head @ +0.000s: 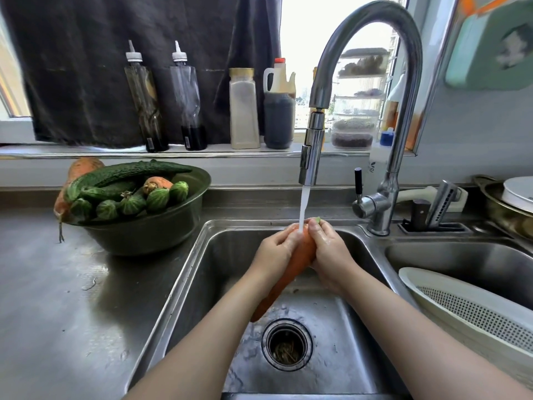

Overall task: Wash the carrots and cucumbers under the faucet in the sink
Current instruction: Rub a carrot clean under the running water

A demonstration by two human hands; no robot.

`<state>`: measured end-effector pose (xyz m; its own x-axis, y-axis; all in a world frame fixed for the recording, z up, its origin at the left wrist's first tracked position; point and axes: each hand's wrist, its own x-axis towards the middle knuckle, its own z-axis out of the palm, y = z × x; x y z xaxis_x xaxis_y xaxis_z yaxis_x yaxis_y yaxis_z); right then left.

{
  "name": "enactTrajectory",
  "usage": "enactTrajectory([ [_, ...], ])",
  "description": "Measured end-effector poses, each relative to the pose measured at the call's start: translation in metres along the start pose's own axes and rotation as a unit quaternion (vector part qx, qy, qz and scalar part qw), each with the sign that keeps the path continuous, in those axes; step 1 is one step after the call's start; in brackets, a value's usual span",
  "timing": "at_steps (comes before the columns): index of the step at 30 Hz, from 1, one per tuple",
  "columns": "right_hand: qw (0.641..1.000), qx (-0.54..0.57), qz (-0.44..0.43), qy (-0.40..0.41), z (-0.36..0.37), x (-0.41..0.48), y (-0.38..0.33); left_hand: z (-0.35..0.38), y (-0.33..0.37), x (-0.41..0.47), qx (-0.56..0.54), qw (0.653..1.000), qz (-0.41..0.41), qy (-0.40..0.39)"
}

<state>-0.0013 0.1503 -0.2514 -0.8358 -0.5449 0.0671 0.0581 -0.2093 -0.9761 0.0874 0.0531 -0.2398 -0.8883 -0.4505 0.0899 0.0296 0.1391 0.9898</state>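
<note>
now left hand (276, 247) and right hand (329, 251) grip one carrot (298, 262) under the faucet (313, 140), two more at the bowl (150, 233).

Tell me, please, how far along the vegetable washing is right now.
Done: no washed vegetable shows set aside yet. In hand: left hand and right hand grip one carrot under the running faucet over the sink. Left: the cucumbers and other carrots piled in the green bowl.

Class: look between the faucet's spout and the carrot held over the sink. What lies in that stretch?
Head view: only a stream of running water lies there, falling from the faucet spout onto the thick end of the carrot.
</note>
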Motion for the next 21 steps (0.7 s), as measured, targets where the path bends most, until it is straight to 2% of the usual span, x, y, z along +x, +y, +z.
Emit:
enactTrajectory([
  [4, 1.0, 0.011, 0.004, -0.012, -0.001, -0.001, -0.001, -0.028, -0.004, 0.005, -0.009, 0.987, -0.074, -0.139],
  [5, 1.0, 0.016, 0.009, -0.016, -0.001, -0.001, -0.001, -0.032, -0.005, 0.004, -0.017, 0.984, -0.083, -0.154],
  [7, 0.999, 0.023, 0.013, -0.026, -0.001, -0.002, 0.0, -0.03, -0.003, 0.001, -0.029, 0.988, -0.071, -0.134],
  [12, 0.999, 0.032, 0.006, -0.039, 0.004, -0.002, 0.002, -0.011, -0.001, -0.001, -0.081, 0.996, -0.04, -0.017],
  [14, 0.999, 0.034, 0.0, -0.037, 0.004, -0.002, 0.001, -0.015, -0.001, 0.001, -0.068, 0.996, -0.049, -0.036],
  [18, 0.997, 0.07, 0.003, -0.038, -0.001, -0.003, -0.004, -0.031, -0.007, 0.003, -0.089, 0.978, -0.08, -0.169],
  [21, 0.993, 0.103, 0.001, -0.064, -0.002, -0.006, -0.008, -0.021, -0.004, -0.001, -0.087, 0.986, -0.049, -0.131],
])
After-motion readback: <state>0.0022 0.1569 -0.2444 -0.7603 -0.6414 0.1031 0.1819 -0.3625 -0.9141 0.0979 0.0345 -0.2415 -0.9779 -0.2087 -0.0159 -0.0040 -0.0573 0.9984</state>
